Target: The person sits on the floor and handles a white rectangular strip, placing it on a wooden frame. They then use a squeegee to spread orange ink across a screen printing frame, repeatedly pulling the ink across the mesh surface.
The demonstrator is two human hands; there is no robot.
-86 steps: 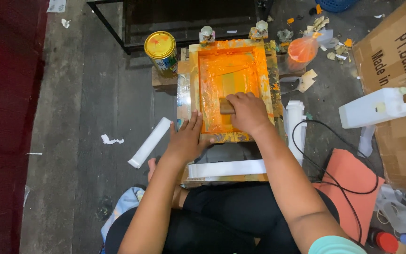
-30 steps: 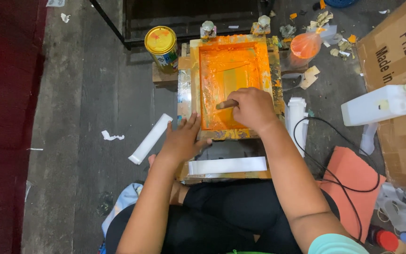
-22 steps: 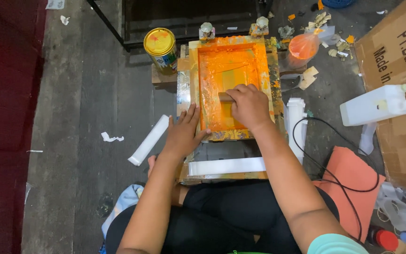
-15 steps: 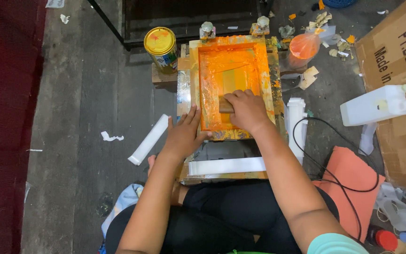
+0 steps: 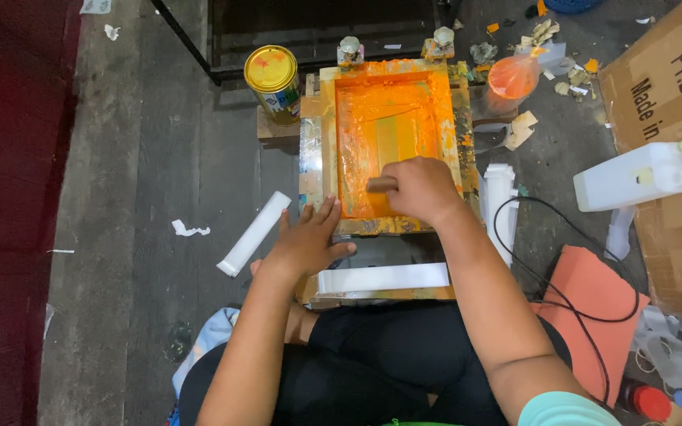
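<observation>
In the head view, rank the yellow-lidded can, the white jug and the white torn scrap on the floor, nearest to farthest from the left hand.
From the left hand:
1. White torn scrap, on the floor to its left.
2. Yellow-lidded can, beyond it by the frame's far left corner.
3. White jug, far right, lying against the cardboard.

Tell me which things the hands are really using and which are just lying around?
In use:
right hand gripping the squeegee
orange printing screen
left hand pressing the frame's corner

Lying about:
paint tin
white jug
black cable
cardboard box
paper scrap
</observation>
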